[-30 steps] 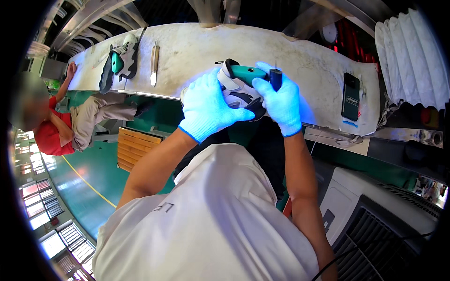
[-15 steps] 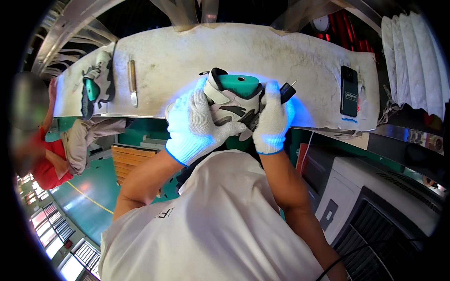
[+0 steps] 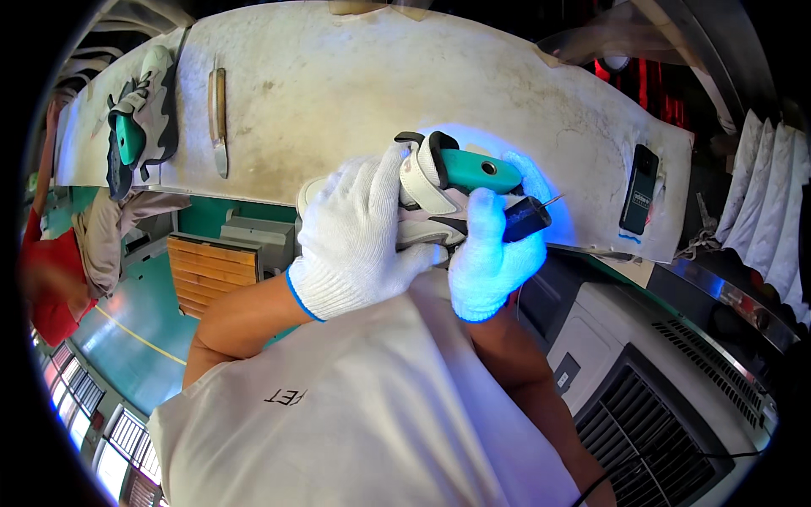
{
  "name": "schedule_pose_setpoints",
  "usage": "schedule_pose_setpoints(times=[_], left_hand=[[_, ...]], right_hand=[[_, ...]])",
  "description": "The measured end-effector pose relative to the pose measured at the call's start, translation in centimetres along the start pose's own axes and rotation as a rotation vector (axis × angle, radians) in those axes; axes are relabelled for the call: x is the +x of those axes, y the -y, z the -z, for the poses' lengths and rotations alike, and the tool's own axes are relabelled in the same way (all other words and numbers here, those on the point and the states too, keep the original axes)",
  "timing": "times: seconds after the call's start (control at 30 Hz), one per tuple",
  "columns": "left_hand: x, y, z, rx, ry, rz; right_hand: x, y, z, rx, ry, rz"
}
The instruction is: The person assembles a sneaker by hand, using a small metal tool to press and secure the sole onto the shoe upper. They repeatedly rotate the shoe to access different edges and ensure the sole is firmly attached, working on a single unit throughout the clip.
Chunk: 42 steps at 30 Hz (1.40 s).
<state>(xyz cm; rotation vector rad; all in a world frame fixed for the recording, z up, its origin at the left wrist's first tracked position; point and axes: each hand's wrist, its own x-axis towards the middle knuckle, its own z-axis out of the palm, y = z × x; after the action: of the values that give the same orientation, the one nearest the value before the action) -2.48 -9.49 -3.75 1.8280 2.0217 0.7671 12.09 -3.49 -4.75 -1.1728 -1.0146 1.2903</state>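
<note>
Left hand [image 3: 355, 232] clasps partly hidden shoe [image 3: 426, 190] | right hand [image 3: 497, 262] curled round black tool [image 3: 526, 219]

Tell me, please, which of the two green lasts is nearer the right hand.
The green last in the shoe the left hand holds; the other green last is far left on the bench.

Smooth, plastic-looking shoe last [image 3: 466, 170]

Shoe [image 3: 427, 189] partly behind left hand [image 3: 353, 232]
</note>
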Motion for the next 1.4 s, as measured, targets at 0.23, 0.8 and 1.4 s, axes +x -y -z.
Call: schedule_pose_setpoints(times=[0.23, 0.8, 1.4], left_hand=[[-0.9, -0.8, -0.2, 0.044, -0.024, 0.041], [2.6, -3.0, 3.1, 0.053, 0.206, 0.248], [4.0, -3.7, 3.2, 0.076, 0.284, 0.382]], right_hand=[[1.2, -1.7, 1.9, -0.05, 0.163, 0.108], [4.3, 2.7, 1.2, 0.359, 0.225, 0.01], [11.5, -2.7, 8.5, 0.649, -0.006, -0.547]])
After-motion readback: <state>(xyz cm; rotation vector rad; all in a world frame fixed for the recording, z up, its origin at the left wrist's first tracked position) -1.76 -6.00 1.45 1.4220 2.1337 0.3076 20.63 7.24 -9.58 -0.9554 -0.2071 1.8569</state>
